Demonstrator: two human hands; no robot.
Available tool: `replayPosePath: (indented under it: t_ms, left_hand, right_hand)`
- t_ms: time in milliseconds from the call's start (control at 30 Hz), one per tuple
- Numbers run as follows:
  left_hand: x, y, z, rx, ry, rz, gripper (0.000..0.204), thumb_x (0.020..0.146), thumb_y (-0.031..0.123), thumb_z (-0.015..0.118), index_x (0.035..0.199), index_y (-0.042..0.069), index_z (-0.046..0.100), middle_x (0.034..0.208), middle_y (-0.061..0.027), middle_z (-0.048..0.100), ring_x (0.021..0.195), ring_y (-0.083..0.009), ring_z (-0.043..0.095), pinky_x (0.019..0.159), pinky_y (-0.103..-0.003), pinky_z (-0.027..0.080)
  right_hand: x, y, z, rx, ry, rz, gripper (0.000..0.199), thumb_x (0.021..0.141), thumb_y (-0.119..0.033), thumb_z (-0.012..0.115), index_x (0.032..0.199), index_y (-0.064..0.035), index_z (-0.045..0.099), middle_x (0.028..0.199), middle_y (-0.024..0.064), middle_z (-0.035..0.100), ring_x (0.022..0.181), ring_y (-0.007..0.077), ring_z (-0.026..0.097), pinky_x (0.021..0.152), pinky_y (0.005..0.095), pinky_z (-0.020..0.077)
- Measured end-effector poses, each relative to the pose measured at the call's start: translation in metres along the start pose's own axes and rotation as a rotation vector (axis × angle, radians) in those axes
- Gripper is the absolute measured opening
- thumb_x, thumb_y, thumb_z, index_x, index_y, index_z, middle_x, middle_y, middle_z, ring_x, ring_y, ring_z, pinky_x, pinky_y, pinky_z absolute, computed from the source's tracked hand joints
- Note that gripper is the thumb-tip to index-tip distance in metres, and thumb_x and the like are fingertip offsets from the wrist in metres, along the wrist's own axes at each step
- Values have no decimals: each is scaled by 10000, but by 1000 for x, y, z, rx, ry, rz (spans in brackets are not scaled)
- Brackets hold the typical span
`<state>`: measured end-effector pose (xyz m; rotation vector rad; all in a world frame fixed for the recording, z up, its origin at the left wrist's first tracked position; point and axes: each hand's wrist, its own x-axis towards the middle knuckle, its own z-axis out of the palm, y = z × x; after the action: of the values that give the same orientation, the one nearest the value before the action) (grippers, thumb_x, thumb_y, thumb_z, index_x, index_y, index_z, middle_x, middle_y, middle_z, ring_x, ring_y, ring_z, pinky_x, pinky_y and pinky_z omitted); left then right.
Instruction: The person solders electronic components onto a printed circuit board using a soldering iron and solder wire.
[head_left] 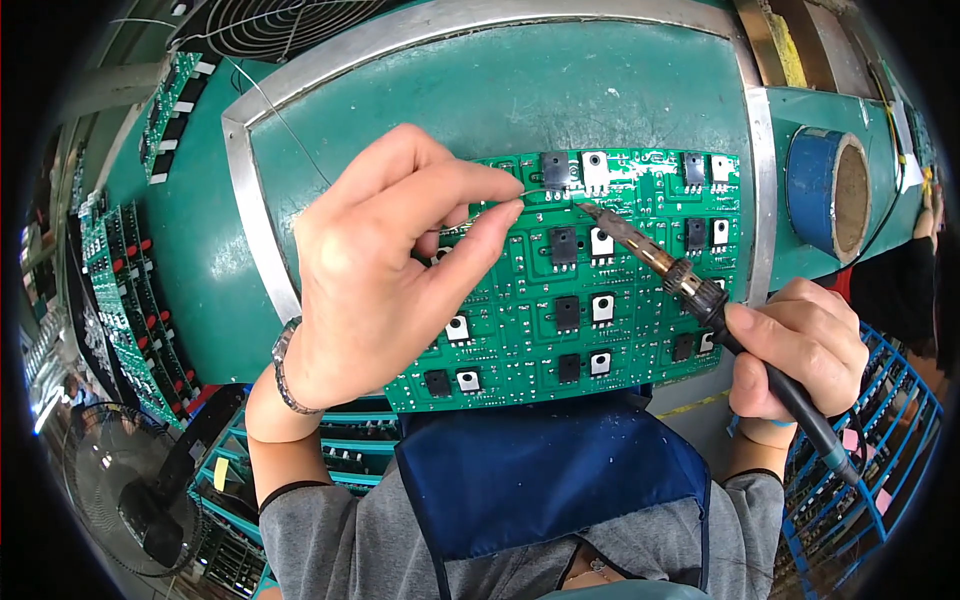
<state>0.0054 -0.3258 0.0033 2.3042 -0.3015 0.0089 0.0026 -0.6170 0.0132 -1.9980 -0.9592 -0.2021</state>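
Soldering on a green circuit board, seen from the head camera. Left hand pinched shut, thumb and forefinger closed on a thin strand of solder wire that runs toward 3 o'clock from the fingertips and ends at the iron's tip. Right hand wrapped closed around the black handle of a soldering iron, shaft slanting toward 10 o'clock, tip meeting the wire beside a black transistor in the board's top row. Board lying flat on the green workbench, just ahead of the body, rows of black and white components across it. Blue tape roll at 3 o'clock, racks of more boards at 9 o'clock, fan at 8 o'clock. Risks, as judged: fingertips close to the hot tip and liable to burn; excess solder bridging neighbouring pads; a slipping iron scorching nearby parts.
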Motion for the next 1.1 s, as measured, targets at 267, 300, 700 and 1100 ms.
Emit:
replayPosePath:
  t_ms: [267,300,700,1100]
  left_hand:
    - [-1,-4,4,26,-11,27,187,751,-38,793,902,69,773,777,21,554,596,-32,434,499,-196,330]
    - [-1,-4,5,37,-13,33,187,751,-38,793,902,70,773,779,21,556,597,-31,433,500,-196,330]
    - [-2,-6,8,80,-23,56,187,761,-24,799,919,74,775,782,25,553,599,-32,421,506,-199,331]
    - [0,-7,9,92,-31,114,186,732,-22,795,891,53,735,779,-41,574,586,-153,575,507,-291,470]
  right_hand:
    - [7,5,6,29,-50,-6,243,720,-43,805,941,39,742,651,57,616,474,145,552,384,238,389]
    - [7,5,6,35,-59,-6,245,716,-37,806,939,41,743,648,57,613,469,144,547,381,237,385]
    - [5,-1,14,-29,-46,-16,209,774,-96,810,930,32,754,632,28,578,464,129,526,369,238,364]
    - [1,-6,12,-76,-106,6,202,800,-123,759,924,32,721,632,56,614,472,156,557,406,252,402]
